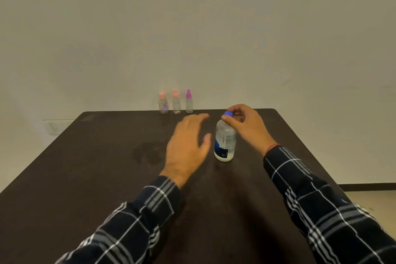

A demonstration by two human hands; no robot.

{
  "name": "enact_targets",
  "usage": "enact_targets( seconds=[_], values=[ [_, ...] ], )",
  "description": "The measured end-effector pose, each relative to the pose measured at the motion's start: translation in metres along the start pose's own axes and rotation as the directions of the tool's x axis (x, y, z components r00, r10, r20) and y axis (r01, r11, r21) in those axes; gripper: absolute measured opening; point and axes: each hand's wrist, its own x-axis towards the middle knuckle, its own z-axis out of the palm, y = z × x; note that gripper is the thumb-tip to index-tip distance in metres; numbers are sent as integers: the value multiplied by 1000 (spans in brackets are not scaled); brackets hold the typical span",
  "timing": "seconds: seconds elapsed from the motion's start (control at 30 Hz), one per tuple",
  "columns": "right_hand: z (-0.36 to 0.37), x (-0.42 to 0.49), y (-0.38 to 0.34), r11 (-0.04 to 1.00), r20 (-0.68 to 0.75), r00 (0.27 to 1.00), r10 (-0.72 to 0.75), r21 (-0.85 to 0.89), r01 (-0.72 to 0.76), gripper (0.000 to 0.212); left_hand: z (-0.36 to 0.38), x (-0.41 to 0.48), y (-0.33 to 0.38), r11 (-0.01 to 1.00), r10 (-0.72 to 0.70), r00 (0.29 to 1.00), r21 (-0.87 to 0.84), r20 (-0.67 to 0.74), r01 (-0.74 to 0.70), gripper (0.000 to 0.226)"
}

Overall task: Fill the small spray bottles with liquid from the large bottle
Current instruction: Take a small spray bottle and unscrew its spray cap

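Fingers point(230, 121) of right hand point(246, 126) curl down and pinch blue cap point(228, 114) of large bottle point(225, 143). Bottle body is clear plastic, a round-shouldered cylinder with a dark blue label. It stands upright on table point(96, 178), right of centre.

Left hand point(186, 148) is just left of the bottle, fingers straight and loosely spread, holding nothing. It is motion-blurred, so thumb contact with the bottle cannot be told.

Three slim, clear spray bottles stand upright in a row at the table's far edge, by pale wall point(214, 38): pink-capped bottle point(163, 103), second pink-capped bottle point(176, 102), purple-capped bottle point(189, 101). A wide stretch of tabletop separates the row from the large bottle.

Table surface is dark and matte, with rounded far corners. Dull smeared patch point(147, 152) lies left of the left hand.
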Motion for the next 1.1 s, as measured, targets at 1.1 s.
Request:
enact_targets(
  seconds=[1.1],
  values=[
    [-5, -1, 0, 995, 77, 993, 88, 43, -92, 57, 64, 31, 8, 932, -156, 942, -273, 298, 240, 73]
  ],
)
